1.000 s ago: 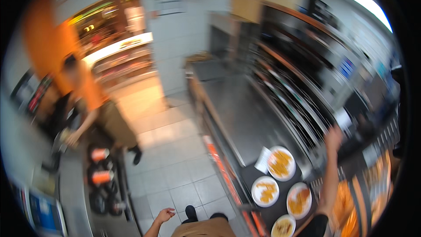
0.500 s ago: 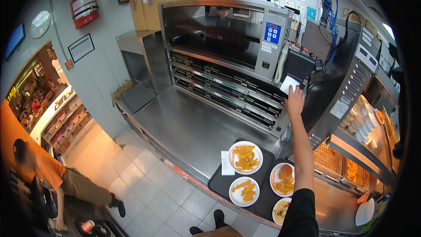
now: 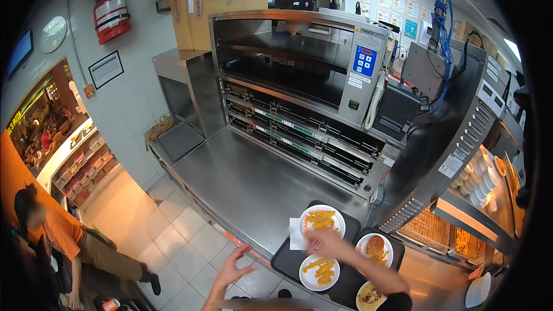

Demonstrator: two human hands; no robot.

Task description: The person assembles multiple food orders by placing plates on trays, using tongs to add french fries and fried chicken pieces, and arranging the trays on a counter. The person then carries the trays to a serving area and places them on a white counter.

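My left hand (image 3: pixel 235 266) is raised near the counter's front edge, fingers spread, holding nothing. My right hand (image 3: pixel 325 244) reaches over the dark tray (image 3: pixel 281 260), its fingers curled and slightly smeared beside a white paper slip (image 3: pixel 296 235). Whatever is in those fingers cannot be made out. A plate of fries (image 3: pixel 320 219) is partly covered by this hand. Below it stands a plate of fried strips (image 3: pixel 320 272). On the second tray to the right are a plate with a bun and fries (image 3: pixel 375 247) and a plate of pasta (image 3: pixel 370 296), partly behind my right forearm.
A steel holding cabinet (image 3: pixel 288 75) with racks rises behind the steel counter (image 3: pixel 230 167). A black printer (image 3: pixel 396 114) sits at its right side. Fry baskets (image 3: pixel 429 229) and stacked cups (image 3: pixel 481 187) are farther right. A person in an orange shirt (image 3: pixel 62 233) stands at the left.
My right hand has come down from the printer to the tray, and the white slip is gone from the printer. My left hand has come into view at the lower edge.
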